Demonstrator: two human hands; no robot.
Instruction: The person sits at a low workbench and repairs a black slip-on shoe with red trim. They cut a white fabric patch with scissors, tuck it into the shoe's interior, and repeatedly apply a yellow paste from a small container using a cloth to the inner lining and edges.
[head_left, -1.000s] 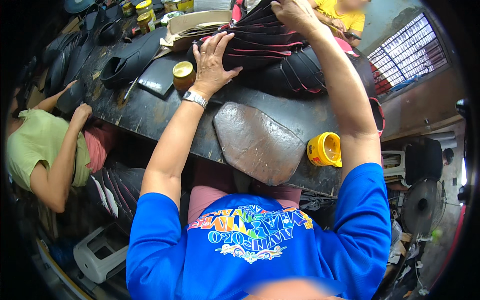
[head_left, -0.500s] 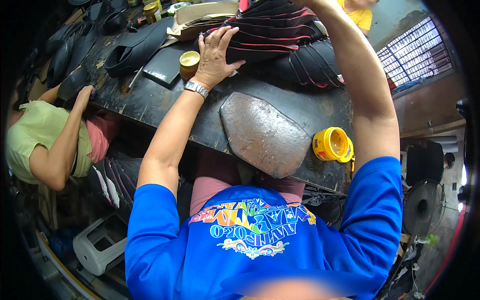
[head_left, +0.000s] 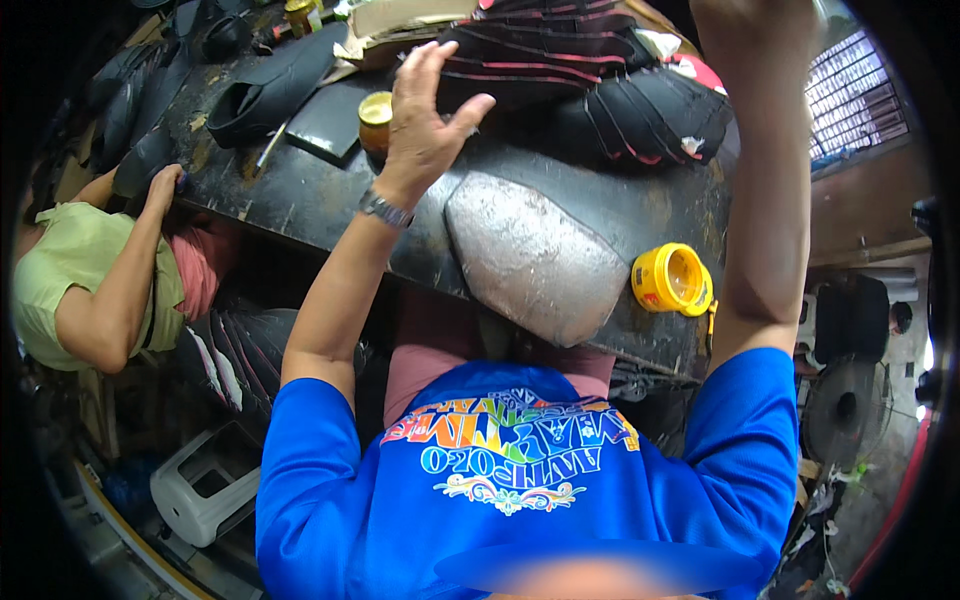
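The left hand [head_left: 425, 125] hangs open just beside the stack of black, red-edged shoe pieces [head_left: 550, 45] on the dark bench [head_left: 300, 195]; the right hand [head_left: 750, 15] is mostly cropped, grip unclear. Nothing looks lifted yet.

Yellow tub [head_left: 670, 279]: round open plastic container lying on its side at the right of the desk [head_left: 300, 195], near its front edge, beside a grey slab.
Small jar [head_left: 375, 118]: round, amber body with yellow lid, upright on the desk just left of the raised left hand [head_left: 425, 120].
Far jar [head_left: 300, 14]: small, yellow-lidded, at the desk's back edge.
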